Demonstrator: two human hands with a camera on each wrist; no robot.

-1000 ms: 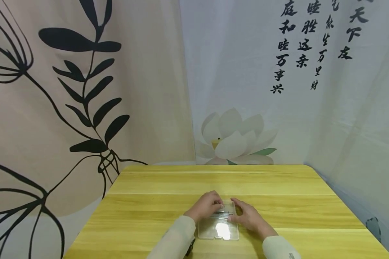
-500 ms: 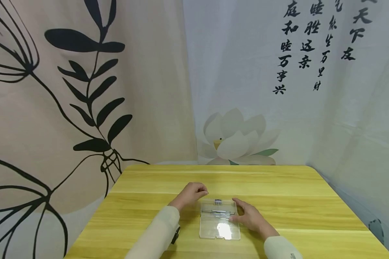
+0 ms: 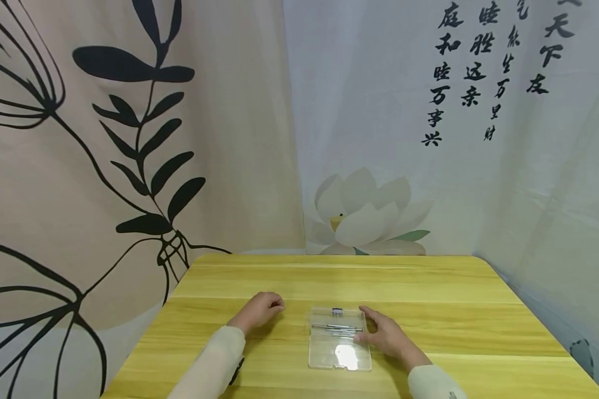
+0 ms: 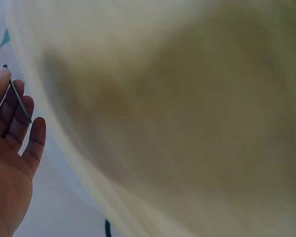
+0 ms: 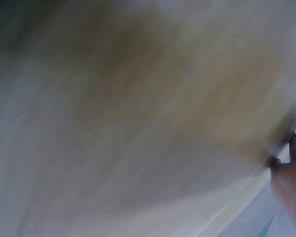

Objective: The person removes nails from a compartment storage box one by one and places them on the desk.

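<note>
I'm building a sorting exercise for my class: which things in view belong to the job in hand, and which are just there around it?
Likely the job:
- left hand, holding a thin rod
- right hand, touching the clear case
- more rods, in or on it

Just around:
- table
- printed backdrop

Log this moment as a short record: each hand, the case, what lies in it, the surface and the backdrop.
Left hand: left of the case, apart from it; pinches a thin metal rod
Right hand: touches the case's right edge
Case: clear, flat on the table
In case: several slim metal pieces, count unclear
Surface: yellow wood-grain table
Backdrop: cloth with plant, lotus and written characters
</note>
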